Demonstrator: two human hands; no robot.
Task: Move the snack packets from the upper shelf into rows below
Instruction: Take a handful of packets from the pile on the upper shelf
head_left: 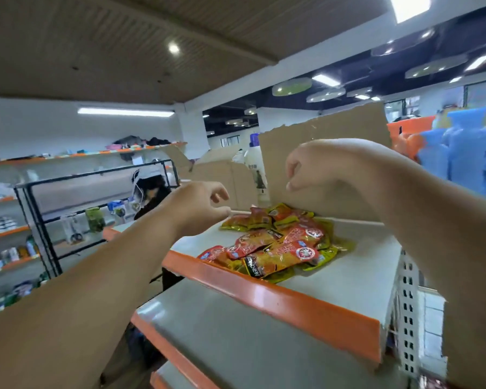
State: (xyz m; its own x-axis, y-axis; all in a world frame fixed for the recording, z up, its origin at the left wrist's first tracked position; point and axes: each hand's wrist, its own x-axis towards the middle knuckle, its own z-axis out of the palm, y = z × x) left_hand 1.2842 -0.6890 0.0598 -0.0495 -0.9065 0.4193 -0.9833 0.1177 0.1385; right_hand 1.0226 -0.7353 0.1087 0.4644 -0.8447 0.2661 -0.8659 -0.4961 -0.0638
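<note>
Both bare arms reach up toward the upper shelf [357, 276], a pale grey board with an orange front lip. The snack packets [278, 245] lie on it in a loose heap of red, orange and yellow-green foil wrappers, overlapping one another, the nearest of them touching the orange lip. The left grip [199, 206] hangs just left of the heap's far end, above the shelf, fingers loosely curled and thumb near the forefinger, with nothing between them. The right grip [314, 169] hovers higher, above the back of the heap and apart from it, seen from the back of the hand; its fingers droop in a slack curl and hold nothing that shows. A torn-edged cardboard sheet [334, 130] stands upright behind the packets. The lower shelf [222, 346], grey with the same orange edge, shows bare board in its visible part. A perforated white upright [407, 318] carries the shelves on the right. Far left stands a black wire rack [40, 209], with a person in a white hat [149, 183] beyond it.
</note>
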